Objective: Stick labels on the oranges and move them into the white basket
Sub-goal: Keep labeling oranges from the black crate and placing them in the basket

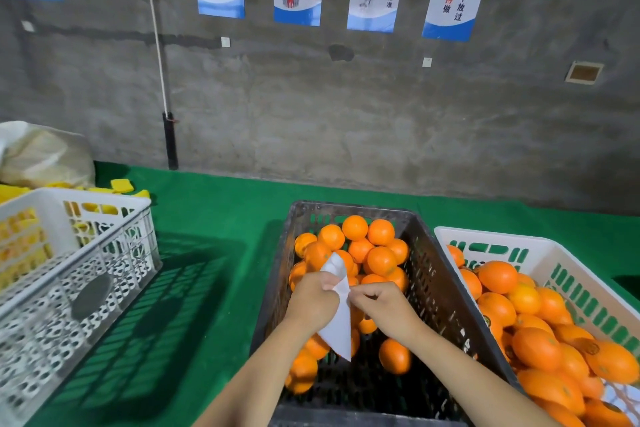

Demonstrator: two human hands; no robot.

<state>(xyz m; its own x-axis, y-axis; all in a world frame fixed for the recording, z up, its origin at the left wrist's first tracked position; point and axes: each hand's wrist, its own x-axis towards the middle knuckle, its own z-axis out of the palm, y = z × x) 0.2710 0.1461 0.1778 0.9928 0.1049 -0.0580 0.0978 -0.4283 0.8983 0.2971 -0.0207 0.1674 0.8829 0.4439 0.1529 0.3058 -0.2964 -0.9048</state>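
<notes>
A black crate in front of me holds several oranges. Above it my left hand grips a white label sheet that hangs down over the fruit. My right hand pinches at the sheet's right edge with thumb and forefinger. To the right stands the white basket with green slots, filled with several oranges, some of them bearing a small round label.
A second white crate stands at the left on the green table cover, with yellow items behind and inside it. A pale sack lies at the far left. The grey wall with posters runs behind the table.
</notes>
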